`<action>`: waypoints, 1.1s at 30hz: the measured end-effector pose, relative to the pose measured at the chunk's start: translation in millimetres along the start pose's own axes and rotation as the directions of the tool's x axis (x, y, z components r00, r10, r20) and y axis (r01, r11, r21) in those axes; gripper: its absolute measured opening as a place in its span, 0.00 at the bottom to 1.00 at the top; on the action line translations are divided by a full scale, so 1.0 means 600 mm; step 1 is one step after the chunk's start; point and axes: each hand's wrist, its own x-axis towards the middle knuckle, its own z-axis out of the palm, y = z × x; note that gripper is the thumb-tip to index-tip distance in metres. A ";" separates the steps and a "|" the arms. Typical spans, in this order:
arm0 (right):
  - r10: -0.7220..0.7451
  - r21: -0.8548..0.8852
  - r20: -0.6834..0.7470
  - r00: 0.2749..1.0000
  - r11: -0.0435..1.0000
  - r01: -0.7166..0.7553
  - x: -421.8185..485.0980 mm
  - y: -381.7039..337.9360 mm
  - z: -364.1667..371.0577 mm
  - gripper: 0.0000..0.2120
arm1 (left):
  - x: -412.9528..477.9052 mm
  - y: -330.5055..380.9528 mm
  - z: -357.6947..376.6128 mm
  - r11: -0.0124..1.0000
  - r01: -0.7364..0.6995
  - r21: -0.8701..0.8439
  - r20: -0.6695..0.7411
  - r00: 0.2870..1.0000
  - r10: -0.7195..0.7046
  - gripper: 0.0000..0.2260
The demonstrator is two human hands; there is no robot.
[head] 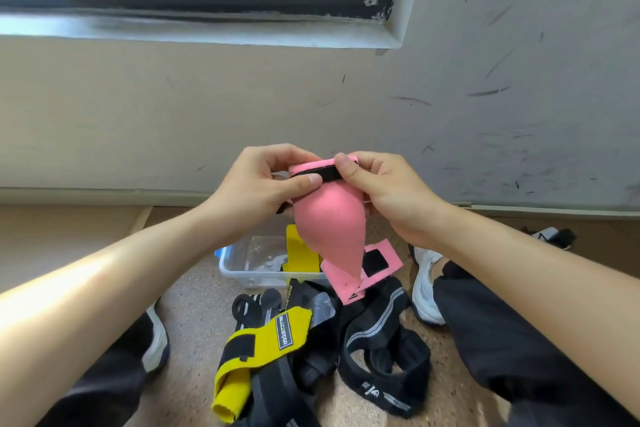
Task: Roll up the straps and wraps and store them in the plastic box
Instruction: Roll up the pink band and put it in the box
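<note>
A pink wrap (329, 222) with a black fastening strip hangs in front of me above the floor. My left hand (263, 184) pinches its top edge from the left, thumb on the black strip. My right hand (381, 191) grips the same top edge from the right. The wrap's lower end, with a black patch, trails down toward the clear plastic box (242, 263) on the floor. A yellow strap (301, 250) leans in the box. Below lies a heap with a yellow wrap (256, 347) and black straps (377, 350).
I sit on a speckled floor facing a scuffed wall (485, 97) with a dark window frame above. My legs in black trousers and white shoes (426, 288) flank the heap on both sides.
</note>
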 end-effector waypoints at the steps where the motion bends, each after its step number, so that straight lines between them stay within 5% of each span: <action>1: 0.024 -0.017 0.014 1.000 1.000 -0.024 0.000 -0.003 -0.002 0.20 | 0.002 -0.002 0.002 1.000 -0.004 -0.011 -0.019 1.000 0.004 0.07; 6: 0.040 -0.122 -0.008 0.999 0.992 -0.041 0.004 -0.008 -0.012 0.20 | 0.011 -0.012 0.014 0.999 -0.024 -0.028 -0.050 0.999 0.023 0.07; 11: 0.112 0.042 0.068 0.991 0.992 -0.115 0.000 -0.002 -0.011 0.15 | 0.008 -0.023 0.019 0.996 -0.077 0.041 -0.105 0.991 0.081 0.08; 20: 0.089 0.033 0.133 0.987 0.995 -0.095 0.005 -0.002 -0.021 0.11 | 0.003 -0.027 0.009 0.958 0.225 -0.176 0.093 0.973 -0.211 0.13; 33: 0.094 0.028 0.092 0.991 0.995 -0.097 0.012 0.009 -0.006 0.17 | -0.001 -0.028 0.010 0.986 0.060 -0.155 0.015 0.998 -0.058 0.10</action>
